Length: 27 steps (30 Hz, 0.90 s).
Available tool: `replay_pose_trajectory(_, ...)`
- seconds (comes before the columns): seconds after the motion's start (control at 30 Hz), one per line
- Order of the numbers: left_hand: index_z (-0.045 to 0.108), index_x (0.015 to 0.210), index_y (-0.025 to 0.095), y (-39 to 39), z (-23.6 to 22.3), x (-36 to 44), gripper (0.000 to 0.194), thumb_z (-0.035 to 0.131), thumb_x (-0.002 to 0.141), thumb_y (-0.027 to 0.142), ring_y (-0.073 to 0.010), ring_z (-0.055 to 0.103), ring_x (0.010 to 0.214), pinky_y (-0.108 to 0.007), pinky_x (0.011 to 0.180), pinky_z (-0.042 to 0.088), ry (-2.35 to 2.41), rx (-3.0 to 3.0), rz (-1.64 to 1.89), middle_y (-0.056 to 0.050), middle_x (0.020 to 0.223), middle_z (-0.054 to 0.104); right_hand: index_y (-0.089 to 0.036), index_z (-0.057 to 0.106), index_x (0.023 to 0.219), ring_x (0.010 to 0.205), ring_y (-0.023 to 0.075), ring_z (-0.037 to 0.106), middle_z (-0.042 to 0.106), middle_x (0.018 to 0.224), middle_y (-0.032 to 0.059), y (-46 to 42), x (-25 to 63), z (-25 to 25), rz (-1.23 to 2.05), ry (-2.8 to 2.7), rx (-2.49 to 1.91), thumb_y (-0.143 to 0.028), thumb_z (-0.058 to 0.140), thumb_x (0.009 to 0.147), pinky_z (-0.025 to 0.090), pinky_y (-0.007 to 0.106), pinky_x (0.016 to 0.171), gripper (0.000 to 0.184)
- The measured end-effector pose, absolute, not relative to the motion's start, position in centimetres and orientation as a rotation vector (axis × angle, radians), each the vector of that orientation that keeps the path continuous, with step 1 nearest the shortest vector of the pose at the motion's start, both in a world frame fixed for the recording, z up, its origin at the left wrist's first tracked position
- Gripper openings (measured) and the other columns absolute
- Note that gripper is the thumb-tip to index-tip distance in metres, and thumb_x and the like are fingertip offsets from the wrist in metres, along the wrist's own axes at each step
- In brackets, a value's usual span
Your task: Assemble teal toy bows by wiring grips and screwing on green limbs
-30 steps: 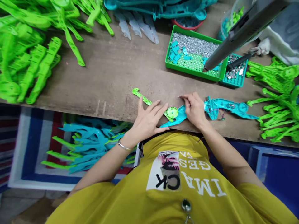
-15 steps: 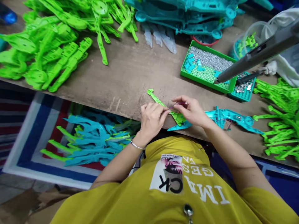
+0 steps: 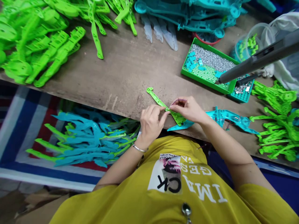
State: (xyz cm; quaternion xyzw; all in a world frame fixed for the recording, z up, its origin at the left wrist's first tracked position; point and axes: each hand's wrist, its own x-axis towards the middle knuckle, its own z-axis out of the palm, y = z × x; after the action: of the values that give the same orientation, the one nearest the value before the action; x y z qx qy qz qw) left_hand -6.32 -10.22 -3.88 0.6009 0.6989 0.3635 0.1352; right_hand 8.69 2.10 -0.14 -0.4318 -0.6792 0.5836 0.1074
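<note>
I have both hands working close together over the slim lime-green strip (image 3: pixel 157 97), which lies slanted on the tabletop (image 3: pixel 130 62) near its front edge. My left hand (image 3: pixel 151 119) is at the near left side of the strip, thumb and forefinger drawn narrow with the tips over its middle; I can't tell whether they grip anything. My right hand (image 3: pixel 188 107) comes in from the strip's right, fingertips pinched on a thin purplish wire (image 3: pixel 180 100) that loops along the fingers. The two sets of fingertips nearly meet.

At the strip's near end I see a pointed teal piece (image 3: pixel 183 125), partly under it. To the right of the strip, past my forearm, lies a teal frame (image 3: pixel 220 115) with fine wiring; the forearm hides whether those two are one part.

Beyond the strip to the right sits a green tray (image 3: pixel 203 81) of small metal pieces and teal bits, with a grey tool (image 3: pixel 257 59) slanting over its corner. Straight beyond the strip are translucent blades (image 3: pixel 160 29) and stacked teal frames (image 3: pixel 187 17). A lime-green pile (image 3: pixel 54 56) lies far to the strip's left, another heap (image 3: pixel 280 124) well to its right.
</note>
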Motion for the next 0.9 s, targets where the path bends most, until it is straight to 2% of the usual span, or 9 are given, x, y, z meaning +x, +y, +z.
replay_pose_trajectory(0.13, 0.059, 0.118, 0.018, -10.9, -4.2, -6.9, 0.023, 0.048, 0.105, 0.033, -0.0133, 0.071, 0.080, -0.028, 0.075, 0.059, 1.862, 1.249, 1.200, -0.006, 0.104, 0.072, -0.013, 0.074, 0.080, 0.061, 0.0105, 0.049, 0.068, 0.069, 0.0014, 2.3, 8.9, -0.5, 1.620, -2.106, -1.399, -0.031, 0.067, 0.082, 0.036, 0.025, 0.057, 0.020)
replay_pose_trajectory(0.27, 0.046, 0.129, 0.020, -10.9, -5.0, -6.5, 0.031, 0.049, 0.102, 0.036, -0.0137, 0.075, 0.083, -0.030, 0.076, 0.066, 1.634, 0.877, 1.317, -0.007, 0.110, 0.070, -0.014, 0.075, 0.080, 0.058, 0.0101, 0.047, 0.063, 0.063, -0.0008, 1.9, 8.5, -0.9, 1.585, -2.189, -1.394, -0.032, 0.066, 0.084, 0.034, 0.025, 0.056, 0.021)
replay_pose_trajectory(0.47, 0.042, 0.130, 0.022, -10.2, -5.5, -5.8, 0.044, 0.059, 0.097, 0.045, -0.0152, 0.077, 0.083, -0.032, 0.078, 0.067, 1.529, 0.663, 1.368, -0.005, 0.106, 0.071, -0.014, 0.075, 0.078, 0.060, 0.0112, 0.052, 0.067, 0.065, 0.0008, 1.6, 8.3, -0.7, 1.400, -2.337, -1.422, -0.026, 0.065, 0.084, 0.035, 0.025, 0.060, 0.017)
replay_pose_trajectory(0.67, 0.042, 0.132, 0.023, -9.5, -5.5, -5.4, 0.050, 0.067, 0.092, 0.041, -0.0158, 0.077, 0.084, -0.031, 0.078, 0.066, 1.462, 0.532, 1.385, -0.002, 0.101, 0.071, -0.014, 0.075, 0.079, 0.065, 0.0132, 0.058, 0.073, 0.073, 0.0038, 1.4, 8.5, -1.0, 1.346, -2.364, -1.417, -0.025, 0.064, 0.087, 0.039, 0.026, 0.062, 0.018)
replay_pose_trajectory(0.8, 0.053, 0.118, 0.022, -9.1, -5.2, -4.8, 0.038, 0.069, 0.087, 0.037, -0.0130, 0.075, 0.085, -0.031, 0.085, 0.065, 1.339, 0.419, 1.415, 0.001, 0.096, 0.067, -0.015, 0.074, 0.081, 0.070, 0.0154, 0.064, 0.076, 0.078, 0.0046, 0.8, 8.7, -0.9, 1.339, -2.334, -1.356, -0.026, 0.063, 0.088, 0.043, 0.027, 0.067, 0.017)
replay_pose_trajectory(0.9, 0.057, 0.110, 0.022, -9.0, -5.0, -4.4, 0.030, 0.069, 0.084, 0.033, -0.0124, 0.072, 0.093, -0.034, 0.092, 0.063, 1.284, 0.410, 1.430, -0.001, 0.105, 0.066, -0.017, 0.073, 0.081, 0.077, 0.0178, 0.068, 0.077, 0.083, 0.0049, 0.2, 8.9, -0.7, 1.211, -2.343, -1.280, -0.027, 0.065, 0.089, 0.046, 0.029, 0.072, 0.015)
